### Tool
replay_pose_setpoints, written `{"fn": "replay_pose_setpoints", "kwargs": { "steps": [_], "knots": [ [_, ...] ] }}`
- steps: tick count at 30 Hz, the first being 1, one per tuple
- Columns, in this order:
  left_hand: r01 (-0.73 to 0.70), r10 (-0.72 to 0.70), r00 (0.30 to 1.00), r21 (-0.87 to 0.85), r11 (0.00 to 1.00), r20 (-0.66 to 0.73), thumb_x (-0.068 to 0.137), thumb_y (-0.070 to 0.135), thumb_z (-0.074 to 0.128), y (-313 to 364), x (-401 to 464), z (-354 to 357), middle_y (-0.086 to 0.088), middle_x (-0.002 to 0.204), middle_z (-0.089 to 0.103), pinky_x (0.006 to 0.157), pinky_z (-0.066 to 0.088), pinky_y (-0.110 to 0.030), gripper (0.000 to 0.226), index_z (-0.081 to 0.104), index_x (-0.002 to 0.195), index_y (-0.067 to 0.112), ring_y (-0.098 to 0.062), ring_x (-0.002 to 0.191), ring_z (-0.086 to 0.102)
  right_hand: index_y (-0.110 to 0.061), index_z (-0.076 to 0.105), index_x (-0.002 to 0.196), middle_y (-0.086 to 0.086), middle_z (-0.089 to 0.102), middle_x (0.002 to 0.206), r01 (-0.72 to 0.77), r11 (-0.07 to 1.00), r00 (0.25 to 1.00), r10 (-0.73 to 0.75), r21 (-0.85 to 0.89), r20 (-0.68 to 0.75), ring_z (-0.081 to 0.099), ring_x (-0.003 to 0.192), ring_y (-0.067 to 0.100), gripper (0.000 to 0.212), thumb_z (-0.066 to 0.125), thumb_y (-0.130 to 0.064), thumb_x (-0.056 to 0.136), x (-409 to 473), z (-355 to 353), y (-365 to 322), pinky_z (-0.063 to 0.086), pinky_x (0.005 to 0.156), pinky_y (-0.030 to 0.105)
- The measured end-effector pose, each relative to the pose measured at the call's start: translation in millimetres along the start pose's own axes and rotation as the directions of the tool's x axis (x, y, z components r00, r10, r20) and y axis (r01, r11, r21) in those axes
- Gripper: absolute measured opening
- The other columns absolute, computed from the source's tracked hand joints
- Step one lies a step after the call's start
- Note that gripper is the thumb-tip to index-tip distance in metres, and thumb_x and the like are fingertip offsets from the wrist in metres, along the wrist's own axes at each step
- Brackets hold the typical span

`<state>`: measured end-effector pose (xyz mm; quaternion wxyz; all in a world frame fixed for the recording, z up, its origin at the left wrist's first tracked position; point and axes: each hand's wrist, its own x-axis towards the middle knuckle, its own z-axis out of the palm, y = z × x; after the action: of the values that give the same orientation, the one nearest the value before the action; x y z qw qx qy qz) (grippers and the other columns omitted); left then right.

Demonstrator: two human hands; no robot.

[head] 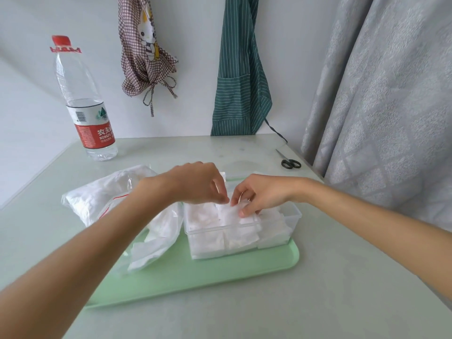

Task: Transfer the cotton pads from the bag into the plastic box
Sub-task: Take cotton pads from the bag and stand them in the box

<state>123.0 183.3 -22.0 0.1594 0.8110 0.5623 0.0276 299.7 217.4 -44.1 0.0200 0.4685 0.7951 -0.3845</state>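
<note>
Cotton pads fill the clear plastic box, which stands on the right half of a green tray. Above the box, the left hand and right hand meet, each pinching the same pad at fingertip (fingers curled). The bag lies over the tray's left edge. Water bottle at the table's far left corner; scissors near its far right edge.

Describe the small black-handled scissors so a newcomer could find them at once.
Start at the grey patterned curtain on the right. At its foot, on the pale table's far right edge, lie the small black-handled scissors. They are the only dark metal item, lying apart from the green tray.
</note>
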Motion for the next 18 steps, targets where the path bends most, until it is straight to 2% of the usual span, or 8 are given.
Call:
{"fn": "replay_pose_setpoints", "kwargs": {
  "steps": [2,4,8,11,13,16,18],
  "knots": [
    [0.01,-0.011,0.998,0.021,1.0,0.056,0.08,0.05,0.065,1,1,8,0.02,0.096,0.069,0.088,0.048,-0.03,0.021,0.071,0.096,0.037,-0.006,0.093,0.062,-0.018,0.057,0.093,-0.011,0.061,0.068,0.003,1.0,1.0,-0.003,0.015,-0.014,0.053,0.05,-0.003,0.018,0.07,-0.009,0.083,0,4,0,0.044,0.056,0.012],
    [0.015,-0.02,0.997,0.054,0.998,0.077,0.078,0.05,0.067,2,4,18,0.019,0.098,0.07,0.086,0.046,-0.028,0.025,0.071,0.099,0.037,-0.006,0.094,0.062,-0.019,0.055,0.088,-0.01,0.061,0.068,-0.001,1.0,0.999,0.0,-0.023,-0.037,0.053,0.049,-0.001,0.019,0.071,-0.01,0.082,0,9,-1,0.044,0.056,0.013],
    [0.02,-0.02,1.0,0.131,0.991,-0.001,0.076,0.04,0.07,2,12,37,0.016,0.096,0.071,0.078,0.042,-0.028,0.017,0.073,0.093,0.036,-0.011,0.097,0.062,-0.018,0.061,0.091,-0.003,0.064,0.078,0.012,0.98,0.999,-0.02,-0.2,-0.037,0.056,0.056,0.008,0.019,0.075,-0.015,0.078,-2,9,-5,0.045,0.055,0.015],
    [0.011,-0.006,0.999,0.127,0.992,-0.036,0.077,0.036,0.07,3,15,44,0.016,0.093,0.071,0.076,0.045,-0.026,0.012,0.073,0.089,0.034,-0.012,0.095,0.064,-0.024,0.068,0.088,-0.004,0.069,0.08,-0.011,0.946,0.986,-0.043,-0.323,-0.159,0.061,0.067,0.01,0.024,0.082,-0.029,0.069,-4,0,-1,0.044,0.059,0.02],
    [0.002,0.012,0.996,0.149,0.989,-0.093,0.074,0.037,0.073,4,16,43,0.015,0.089,0.071,0.071,0.043,-0.025,0.012,0.072,0.084,0.032,-0.012,0.09,0.065,-0.028,0.069,0.084,-0.007,0.066,0.076,-0.003,0.932,0.981,-0.067,-0.361,-0.18,0.062,0.075,0.013,0.023,0.083,-0.032,0.067,-3,0,4,0.048,0.066,0.027],
    [-0.034,0.062,0.983,0.156,0.987,-0.174,0.068,0.041,0.079,6,13,33,0.014,0.083,0.07,0.064,0.04,-0.024,0.018,0.068,0.078,0.03,-0.008,0.08,0.062,-0.032,0.07,0.08,-0.01,0.065,0.071,0.09,0.94,0.972,-0.155,-0.329,-0.177,0.062,0.069,0.014,0.018,0.082,-0.027,0.068,-3,5,10,0.052,0.071,0.033],
    [-0.071,0.089,0.989,0.151,0.986,-0.115,0.069,0.038,0.077,7,12,26,0.017,0.082,0.069,0.061,0.037,-0.023,0.014,0.07,0.08,0.032,-0.005,0.077,0.059,-0.033,0.072,0.077,-0.011,0.063,0.066,0.128,0.957,0.954,-0.191,-0.261,-0.231,0.06,0.061,0.012,0.015,0.082,-0.026,0.068,-4,4,11,0.051,0.067,0.031]
  ]
}}
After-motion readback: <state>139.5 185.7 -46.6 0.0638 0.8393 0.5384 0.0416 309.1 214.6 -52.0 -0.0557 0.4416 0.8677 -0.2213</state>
